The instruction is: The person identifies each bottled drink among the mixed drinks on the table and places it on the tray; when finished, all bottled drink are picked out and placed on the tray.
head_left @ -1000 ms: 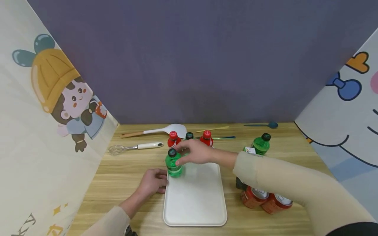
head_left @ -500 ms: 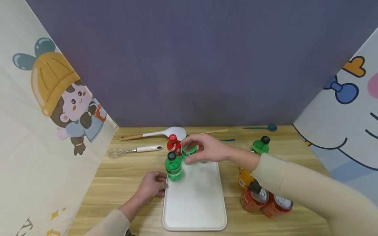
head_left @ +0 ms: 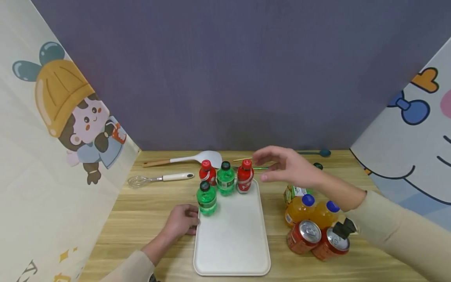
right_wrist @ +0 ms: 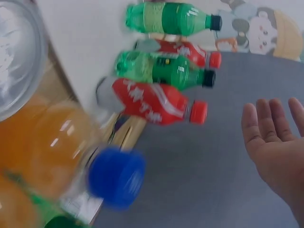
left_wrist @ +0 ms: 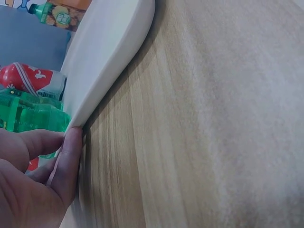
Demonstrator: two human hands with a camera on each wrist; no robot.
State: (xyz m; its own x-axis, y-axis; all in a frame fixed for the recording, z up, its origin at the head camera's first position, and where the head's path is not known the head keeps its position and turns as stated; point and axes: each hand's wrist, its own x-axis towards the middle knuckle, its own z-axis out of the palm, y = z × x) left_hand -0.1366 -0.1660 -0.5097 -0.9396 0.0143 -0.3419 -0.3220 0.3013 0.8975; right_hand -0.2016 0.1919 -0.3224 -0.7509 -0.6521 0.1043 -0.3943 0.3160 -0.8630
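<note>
The left hand (head_left: 181,220) pinches the left edge of the white tray (head_left: 232,243) on the bench (head_left: 141,211). The right hand (head_left: 289,167), grip wide, hovers beside the red bottle (head_left: 244,177) at the tray's far right corner.

Tray (head_left: 232,239) from above and from both wrists
Head view faces forward and down; left wrist view, close and low along the rim (left_wrist: 109,71); right wrist view, tipped sideways, toward the bottles (right_wrist: 147,102). All three share tray and bottles.
</note>
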